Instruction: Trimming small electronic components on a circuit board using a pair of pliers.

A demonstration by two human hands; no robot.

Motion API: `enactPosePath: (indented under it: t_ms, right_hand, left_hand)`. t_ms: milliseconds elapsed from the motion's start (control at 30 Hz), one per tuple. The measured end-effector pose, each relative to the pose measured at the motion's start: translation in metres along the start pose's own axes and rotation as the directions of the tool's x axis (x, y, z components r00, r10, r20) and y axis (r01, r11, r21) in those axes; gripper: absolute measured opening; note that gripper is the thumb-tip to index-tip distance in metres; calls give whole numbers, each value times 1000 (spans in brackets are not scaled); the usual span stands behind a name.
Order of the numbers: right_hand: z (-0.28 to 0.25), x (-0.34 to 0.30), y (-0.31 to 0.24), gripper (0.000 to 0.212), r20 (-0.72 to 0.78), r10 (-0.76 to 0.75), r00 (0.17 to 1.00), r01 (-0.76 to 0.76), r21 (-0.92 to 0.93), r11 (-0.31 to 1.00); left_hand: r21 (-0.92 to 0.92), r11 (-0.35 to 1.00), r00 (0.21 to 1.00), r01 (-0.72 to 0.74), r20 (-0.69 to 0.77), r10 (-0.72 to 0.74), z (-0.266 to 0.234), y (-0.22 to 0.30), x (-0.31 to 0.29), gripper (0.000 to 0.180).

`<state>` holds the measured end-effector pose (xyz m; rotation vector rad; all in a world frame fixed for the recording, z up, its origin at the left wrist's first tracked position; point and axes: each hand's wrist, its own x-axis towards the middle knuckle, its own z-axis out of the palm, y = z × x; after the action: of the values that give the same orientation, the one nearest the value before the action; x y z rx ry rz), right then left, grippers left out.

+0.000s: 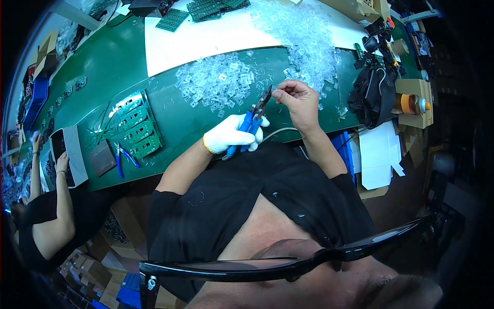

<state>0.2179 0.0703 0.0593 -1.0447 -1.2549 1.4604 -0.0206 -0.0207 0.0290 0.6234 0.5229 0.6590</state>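
My left hand (234, 135), in a white glove, is wrapped round blue-handled pliers or cutters (256, 110). Their dark jaws point up and away from me. Just right of the jaw tips is my bare right hand (298, 100), with thumb and forefinger pinched together. Whatever sits in that pinch is too small to make out. Beyond the tool lies a pile of small clear plastic pieces (216, 80) on the green table. A larger heap of clear pieces (309, 49) spreads farther back, partly over a white sheet (206, 46).
Green circuit boards (138, 126) lie to the left, beside a second pair of blue-handled cutters (123, 157) and a dark flat box (102, 158). More green boards (206, 9) are at the back. A black bag (371, 95) stands at right. Another person's arm (63, 185) is at far left.
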Motion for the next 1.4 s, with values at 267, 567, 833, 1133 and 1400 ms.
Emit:
enactPosePath:
  t_ms: [267, 567, 833, 1133, 1400]
  right_hand:
    - [0, 3, 5, 15, -10, 6, 1000, -6, 44, 999]
    - [27, 21, 12, 35, 162, 137, 977, -26, -548, 836]
    - [-26, 54, 4, 36, 170, -250, 953, 250, -908, 337]
    - [-46, 70, -3, 30, 140, -82, 987, 150, -979, 137]
    - [-61, 51, -2, 27, -10, -27, 1000, 14, -667, 745]
  left_hand:
    - [-66, 995, 994, -71, -92, 64, -2, -3, -4, 71]
    - [-241, 964, 963, -113, 214, 166, -16, -12, 2, 98]
    - [-239, 965, 961, -109, 223, 164, -17, -11, 2, 95]
    - [-216, 973, 955, -87, 260, 143, -17, -11, 5, 93]
    - [-154, 987, 981, -48, 178, 75, -20, -15, 5, 104]
